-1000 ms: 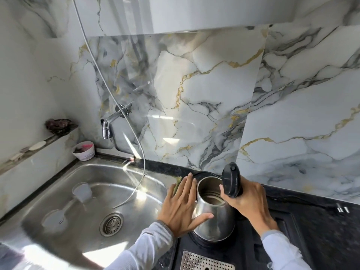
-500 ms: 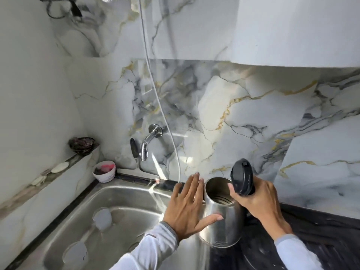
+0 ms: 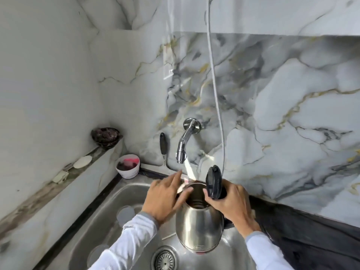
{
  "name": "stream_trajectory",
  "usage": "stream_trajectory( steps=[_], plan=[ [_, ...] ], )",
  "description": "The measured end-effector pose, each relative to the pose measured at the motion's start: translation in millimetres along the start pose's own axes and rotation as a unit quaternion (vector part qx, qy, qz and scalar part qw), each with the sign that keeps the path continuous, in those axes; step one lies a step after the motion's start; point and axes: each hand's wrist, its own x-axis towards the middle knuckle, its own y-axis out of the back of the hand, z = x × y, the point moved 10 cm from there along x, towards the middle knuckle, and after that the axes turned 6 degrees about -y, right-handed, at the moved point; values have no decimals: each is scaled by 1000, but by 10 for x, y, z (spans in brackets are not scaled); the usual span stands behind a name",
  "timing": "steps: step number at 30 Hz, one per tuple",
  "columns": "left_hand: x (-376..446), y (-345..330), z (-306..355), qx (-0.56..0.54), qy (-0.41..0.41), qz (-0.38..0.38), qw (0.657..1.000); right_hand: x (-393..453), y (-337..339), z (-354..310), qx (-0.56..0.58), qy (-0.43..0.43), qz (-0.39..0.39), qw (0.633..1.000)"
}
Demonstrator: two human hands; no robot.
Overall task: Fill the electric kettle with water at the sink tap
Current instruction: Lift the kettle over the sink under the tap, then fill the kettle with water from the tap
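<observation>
A steel electric kettle (image 3: 198, 227) hangs over the steel sink (image 3: 109, 217), its black lid (image 3: 213, 182) flipped up and its mouth showing. My right hand (image 3: 228, 203) is shut on the kettle's handle at the right. My left hand (image 3: 165, 197) rests flat against the kettle's upper left side, fingers stretched toward the back wall. The chrome tap (image 3: 184, 142) juts from the marble wall just behind and above the kettle's mouth. No water is visible running from it.
A grey hose (image 3: 216, 98) hangs down the wall to the right of the tap. A black-handled tool (image 3: 163, 145) leans on the wall left of the tap. A small white cup (image 3: 128, 168) stands at the sink's back left corner. The drain (image 3: 165, 259) lies below the kettle. Dark counter (image 3: 311, 240) runs right.
The kettle has been lifted off its base on the counter and carried left over the sink, under the tap. Both hands travelled with it; the view shifted left.
</observation>
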Motion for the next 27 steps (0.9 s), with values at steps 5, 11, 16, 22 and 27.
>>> stream_trajectory(
  steps=[5,11,16,22,27],
  plan=[
    [540,277,-321,-36,119,105,987,115,-375,-87,-13,3,-16,1000],
    [847,142,-509,-30,218,54,974,247,-536,-79,-28,-21,-33,999],
    [969,16,-598,-195,136,51,970,325,-523,-95,-17,-42,-24,999],
    [921,-16,-592,-274,55,15,960,411,-507,-209,-10,-40,-5,999],
    [613,-80,-537,-168,39,-17,985,442,-533,-223,-6,-37,-11,999]
  ],
)
